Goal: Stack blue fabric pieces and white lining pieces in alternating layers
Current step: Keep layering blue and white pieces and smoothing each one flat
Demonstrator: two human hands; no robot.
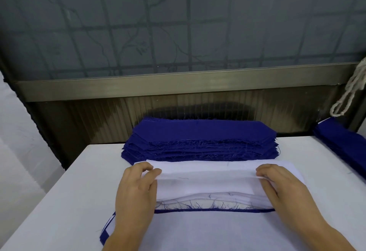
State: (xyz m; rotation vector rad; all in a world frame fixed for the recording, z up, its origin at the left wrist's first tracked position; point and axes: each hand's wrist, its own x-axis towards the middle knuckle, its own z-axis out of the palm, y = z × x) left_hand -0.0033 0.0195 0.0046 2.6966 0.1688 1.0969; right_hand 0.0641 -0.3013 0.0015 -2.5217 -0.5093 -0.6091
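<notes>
**Obs:** Nearest the lens, both forearms reach forward over the white table (pixel 59 171). Left hand (pixel 136 187) lies on the left end of the white lining pieces (pixel 208 181); thumb and forefinger pinch the edge of the topmost sheet. Right hand (pixel 277 183) mirrors it on the right end, fingers curled on the same sheet's edge.

**Check:** Is it lifted or laid?

**Obs:** Cannot tell for certain. The sheet's long edge stands slightly proud of the layers beneath, taut between the two hands.

**Check:** Location of stock?

**Obs:** Lining pile sits directly in front of the person. Under it a blue layer shows as a frayed dark edge (pixel 213 209), and a blue corner pokes out by the left wrist. Just behind, touching or nearly so, is the blue fabric stack (pixel 200 141), many pieces deep. A second blue bundle (pixel 344 143) rests at the right table edge; a cream cord (pixel 350 92) hangs above it.

**Check:** Progress?

**Obs:** Judged early. Only the one blue layer is plainly visible in the near pile, and the rear blue stack remains thick. Most of the alternating is left.
</notes>
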